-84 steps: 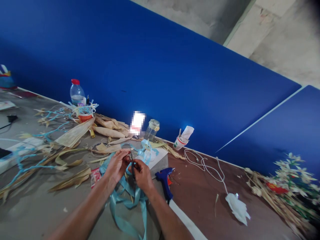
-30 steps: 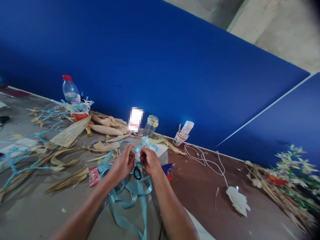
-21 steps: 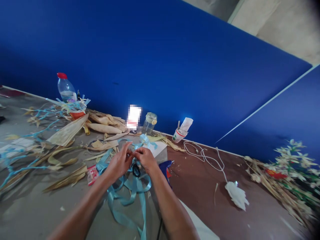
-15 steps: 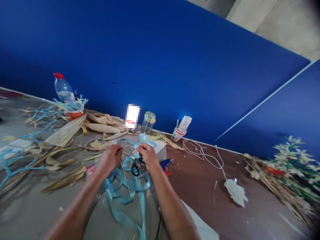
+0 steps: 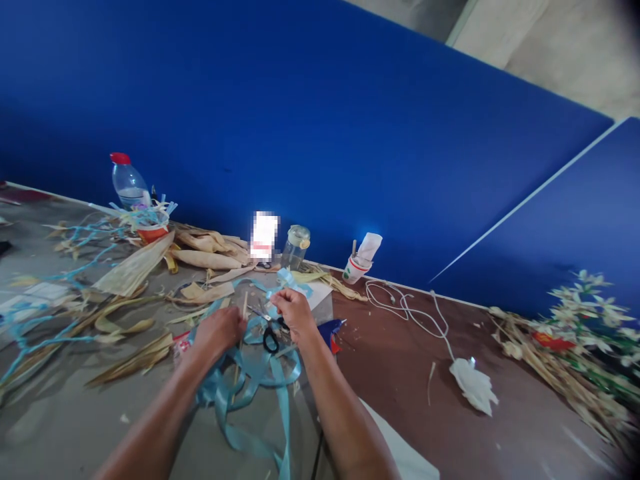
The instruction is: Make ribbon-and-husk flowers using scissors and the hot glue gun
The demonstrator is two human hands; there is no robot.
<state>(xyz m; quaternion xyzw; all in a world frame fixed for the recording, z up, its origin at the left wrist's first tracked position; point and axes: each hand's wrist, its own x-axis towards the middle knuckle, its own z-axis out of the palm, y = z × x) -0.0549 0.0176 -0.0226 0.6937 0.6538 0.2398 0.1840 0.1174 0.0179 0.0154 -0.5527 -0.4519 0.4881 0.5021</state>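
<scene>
My left hand [image 5: 223,329] is closed, with a thin pale stick [image 5: 245,303] upright at its fingertips. Light blue ribbon [image 5: 283,413] lies in loose loops beneath both hands and trails toward me. My right hand [image 5: 296,312] is pinched, thumb against forefinger; whatever is between them is too small to make out. Between the hands lie scissors with black handles [image 5: 271,340], their blades pointing up and left. Beside my right hand is a blue tool [image 5: 330,328] with a red part, partly covered by the wrist.
Dried corn husks [image 5: 210,253] and blue-wrapped twigs [image 5: 30,343] spread over the left. Along the blue partition [image 5: 320,133] stand a red-capped bottle [image 5: 129,183], a glass jar [image 5: 296,247] and a white cup [image 5: 357,268]. A white cable [image 5: 407,312] and white flowers [image 5: 590,310] lie to the right.
My left hand has moved slightly down, and the thin stick now shows at its fingertips. The ribbon near that hand has shifted left. My right hand stays nearly in place.
</scene>
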